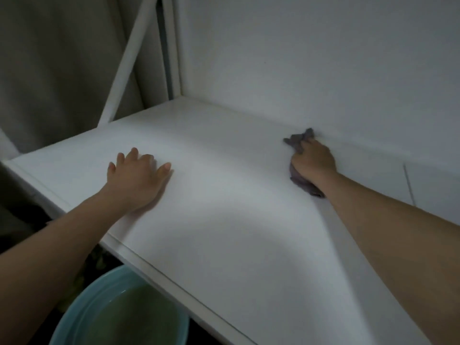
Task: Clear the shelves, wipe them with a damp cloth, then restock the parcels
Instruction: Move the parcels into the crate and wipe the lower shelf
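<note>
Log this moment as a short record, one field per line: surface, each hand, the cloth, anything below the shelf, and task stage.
surface: white shelf, no parcels on the part in view
left hand: flat on the shelf, fingers spread, holding nothing
right hand: grip closed round the cloth, at the back of the shelf by the wall
cloth: grey, bunched, ends showing in front of and behind the hand
below: light blue basin holding murky water, under the shelf's front edge
stage: wiping; restocking not yet begun
</note>
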{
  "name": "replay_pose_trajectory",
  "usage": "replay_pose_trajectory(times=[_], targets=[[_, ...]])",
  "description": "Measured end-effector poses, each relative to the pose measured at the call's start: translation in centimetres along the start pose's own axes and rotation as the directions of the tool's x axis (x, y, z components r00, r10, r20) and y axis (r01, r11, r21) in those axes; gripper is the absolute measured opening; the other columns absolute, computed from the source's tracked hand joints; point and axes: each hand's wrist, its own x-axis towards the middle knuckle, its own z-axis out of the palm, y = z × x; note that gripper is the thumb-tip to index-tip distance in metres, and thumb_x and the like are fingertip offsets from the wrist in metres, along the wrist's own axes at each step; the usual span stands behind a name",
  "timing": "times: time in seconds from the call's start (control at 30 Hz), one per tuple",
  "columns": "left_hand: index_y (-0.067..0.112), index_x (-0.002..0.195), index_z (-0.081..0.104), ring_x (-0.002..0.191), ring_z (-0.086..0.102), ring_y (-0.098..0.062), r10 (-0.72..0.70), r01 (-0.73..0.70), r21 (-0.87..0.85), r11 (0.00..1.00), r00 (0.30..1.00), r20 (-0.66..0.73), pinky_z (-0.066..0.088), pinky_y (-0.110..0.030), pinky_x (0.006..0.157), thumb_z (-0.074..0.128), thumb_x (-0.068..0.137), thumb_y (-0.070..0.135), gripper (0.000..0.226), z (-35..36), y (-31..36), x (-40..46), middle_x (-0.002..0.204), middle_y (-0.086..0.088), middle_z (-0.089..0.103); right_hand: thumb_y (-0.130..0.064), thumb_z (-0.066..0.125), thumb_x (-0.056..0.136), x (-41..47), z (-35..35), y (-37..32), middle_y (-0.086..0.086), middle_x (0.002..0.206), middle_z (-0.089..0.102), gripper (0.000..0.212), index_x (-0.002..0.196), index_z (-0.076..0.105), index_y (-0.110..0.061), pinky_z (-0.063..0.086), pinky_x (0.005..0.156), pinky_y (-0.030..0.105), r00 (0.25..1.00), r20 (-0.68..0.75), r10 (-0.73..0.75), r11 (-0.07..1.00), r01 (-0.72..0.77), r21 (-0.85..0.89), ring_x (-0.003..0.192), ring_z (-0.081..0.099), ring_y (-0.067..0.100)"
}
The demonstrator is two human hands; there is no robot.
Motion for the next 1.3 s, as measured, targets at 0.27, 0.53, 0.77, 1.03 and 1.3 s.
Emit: replay_pose_trajectory(times=[0.27, 0.53, 0.77, 1.03, 1.3], targets=[[0.009, 0.133, 0.049, 0.134, 0.035, -0.032, -0.043, 0.035, -0.058, 0.998, 0.989, -0.143, 0.016, -0.054, 0.116, 0.021, 0.098, 0.051, 0.062, -0.1, -3.5, -0.3, 0.142, -0.015, 0.043, -0.008, 0.052, 0.088, -2.6, 3.9, -16.3, 0.001, 0.127, 0.066, 0.037, 0.118, 0.07, -0.018, 0.044, 0.1, 0.022, 0.892, 0.042, -0.45, 0.787, 0.375, 0.49, 0.112, 0.063, 0.019], [0.021, 0.152, 0.006, 0.148, -0.01, -0.028, -0.111, 0.102, 0.129, 0.986, 0.992, 0.063, -0.003, -0.056, 0.117, -0.009, 0.082, 0.071, 0.087, 1.4, -6.1, 1.5, 0.162, -0.006, -0.005, -0.039, 0.038, 0.087, 6.0, 2.1, -6.2, 0.005, 0.152, 0.038, 0.06, 0.145, 0.044, -0.027, 0.027, 0.115, 0.035, 0.984, 0.132, -0.12, 0.992, 0.114, 0.051, 0.141, 0.033, 0.024], [0.025, 0.153, -0.005, 0.148, -0.012, -0.025, -0.101, 0.097, 0.105, 0.99, 0.994, 0.034, -0.005, -0.053, 0.118, -0.01, 0.085, 0.069, 0.081, 1.7, -6.3, 1.3, 0.162, -0.003, -0.009, -0.026, 0.027, 0.092, 9.1, 8.8, -18.4, 0.007, 0.146, 0.04, 0.057, 0.146, 0.04, -0.033, 0.027, 0.114, 0.034, 0.899, 0.222, -0.378, 0.925, 0.377, 0.052, 0.138, 0.035, 0.028], [0.028, 0.153, 0.01, 0.149, -0.006, -0.023, -0.137, 0.15, -0.13, 0.98, 0.985, 0.104, -0.003, -0.053, 0.118, 0.004, 0.094, 0.062, 0.068, -0.8, -7.3, 2.1, 0.162, -0.002, 0.0, 0.004, 0.047, 0.087, 1.3, 7.2, -25.6, 0.008, 0.125, 0.065, 0.04, 0.118, 0.068, -0.007, 0.032, 0.099, 0.011, 0.732, 0.053, -0.679, 0.654, 0.57, 0.497, 0.119, 0.057, 0.02], [0.034, 0.152, 0.0, 0.147, -0.014, -0.029, -0.329, 0.329, 0.007, 0.944, 0.944, -0.023, -0.007, -0.06, 0.114, -0.003, 0.094, 0.057, 0.063, 1.0, -10.1, 0.6, 0.161, -0.005, -0.01, -0.028, 0.027, 0.102, 14.6, 10.9, -20.7, 0.017, 0.155, 0.031, 0.052, 0.151, 0.03, -0.009, 0.015, 0.119, 0.041, 0.915, 0.242, -0.321, 0.929, 0.354, -0.106, 0.144, 0.022, 0.034]])
